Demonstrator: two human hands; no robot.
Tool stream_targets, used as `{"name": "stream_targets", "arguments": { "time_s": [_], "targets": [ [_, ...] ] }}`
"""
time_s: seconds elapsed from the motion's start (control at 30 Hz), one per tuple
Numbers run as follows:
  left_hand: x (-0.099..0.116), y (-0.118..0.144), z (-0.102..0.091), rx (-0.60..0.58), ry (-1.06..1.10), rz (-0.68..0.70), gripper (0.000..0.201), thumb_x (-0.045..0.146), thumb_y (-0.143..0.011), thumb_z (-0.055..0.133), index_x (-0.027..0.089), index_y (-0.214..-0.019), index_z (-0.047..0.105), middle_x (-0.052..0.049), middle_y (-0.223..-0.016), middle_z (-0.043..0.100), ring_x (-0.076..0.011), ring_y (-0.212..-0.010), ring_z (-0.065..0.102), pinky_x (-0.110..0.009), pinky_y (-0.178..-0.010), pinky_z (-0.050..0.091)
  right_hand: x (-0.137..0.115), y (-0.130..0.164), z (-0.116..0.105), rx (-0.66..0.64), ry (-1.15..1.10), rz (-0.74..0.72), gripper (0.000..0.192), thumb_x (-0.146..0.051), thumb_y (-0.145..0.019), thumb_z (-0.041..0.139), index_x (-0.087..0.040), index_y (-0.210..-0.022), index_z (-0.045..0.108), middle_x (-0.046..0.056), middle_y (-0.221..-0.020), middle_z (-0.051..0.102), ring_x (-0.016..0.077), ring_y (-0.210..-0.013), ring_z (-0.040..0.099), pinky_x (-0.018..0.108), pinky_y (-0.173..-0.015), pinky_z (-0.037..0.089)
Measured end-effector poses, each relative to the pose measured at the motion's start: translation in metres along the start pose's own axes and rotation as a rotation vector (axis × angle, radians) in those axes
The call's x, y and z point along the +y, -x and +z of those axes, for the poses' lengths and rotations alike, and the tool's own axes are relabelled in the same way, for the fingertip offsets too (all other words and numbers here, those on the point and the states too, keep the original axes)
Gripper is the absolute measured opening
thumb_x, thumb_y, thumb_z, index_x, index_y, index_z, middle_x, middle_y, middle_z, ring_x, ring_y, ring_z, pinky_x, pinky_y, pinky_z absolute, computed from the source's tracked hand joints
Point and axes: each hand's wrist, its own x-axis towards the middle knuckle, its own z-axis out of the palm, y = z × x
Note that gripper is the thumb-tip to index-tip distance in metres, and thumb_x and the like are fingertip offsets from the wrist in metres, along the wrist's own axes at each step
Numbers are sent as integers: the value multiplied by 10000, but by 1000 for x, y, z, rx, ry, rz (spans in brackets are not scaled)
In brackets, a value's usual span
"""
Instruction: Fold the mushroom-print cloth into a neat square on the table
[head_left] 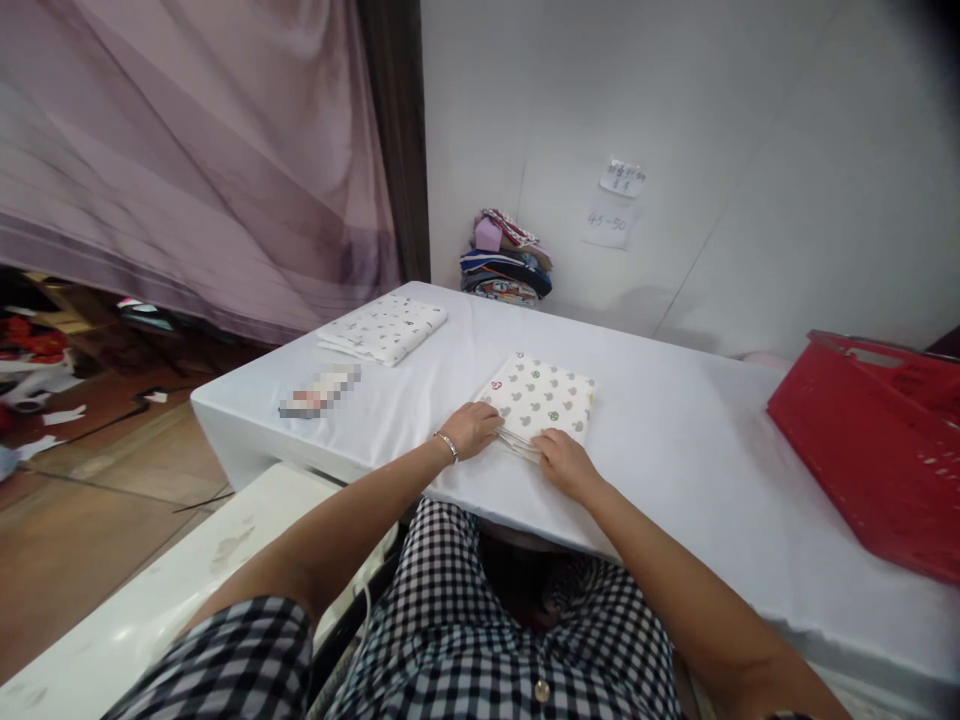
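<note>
A folded white cloth with a small grey, green and red print lies flat on the white-covered table in front of me. My left hand, with a bracelet at the wrist, grips its near left corner. At the near right corner, my right hand has its fingers curled on the cloth's edge, thumb tucked out of sight. Several layers show along the near edge between the two hands. Farther off to the left rests another folded white cloth with a dark print.
A blurred-out flat item lies on the table at left. On the right stands a red plastic basket. A stack of folded fabrics sits by the wall, past the far edge. A pale bench adjoins the table at lower left.
</note>
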Motion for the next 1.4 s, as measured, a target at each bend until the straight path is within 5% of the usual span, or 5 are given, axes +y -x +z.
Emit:
{"name": "stream_targets", "arguments": {
  "time_s": [0.3,0.9,1.23,1.4],
  "targets": [
    [8,-10,4,-2,-11,2,242,258,-822,582,181,-1050,600,-74,-1043,627,-204,-975,551,-349,-847,421,16,-2,0,71,-388,89,362,-72,-719,452,-197,-1007,633,23,-916,593,139,-783,533,263,-742,421],
    [2,-18,0,-55,-82,50,282,96,-844,451,160,-1093,567,-86,-991,649,-189,-914,574,-348,-818,420,14,-1,0,103,-398,96,342,-86,-723,443,-205,-980,635,26,-913,591,142,-785,538,267,-734,432],
    [9,-11,7,9,-144,-10,154,95,-848,410,156,-870,550,-47,-715,596,-163,-702,566,-317,-707,434,6,4,2,113,-99,-49,380,-50,-773,411,-206,-1072,586,54,-969,562,170,-911,499,282,-804,417],
    [10,-5,7,40,-109,72,179,99,-860,434,171,-887,596,-80,-1025,647,-174,-896,587,-333,-779,440,-2,5,2,74,58,-65,321,-43,-792,410,-221,-939,634,49,-921,535,174,-875,480,268,-750,403]
  ]
}}
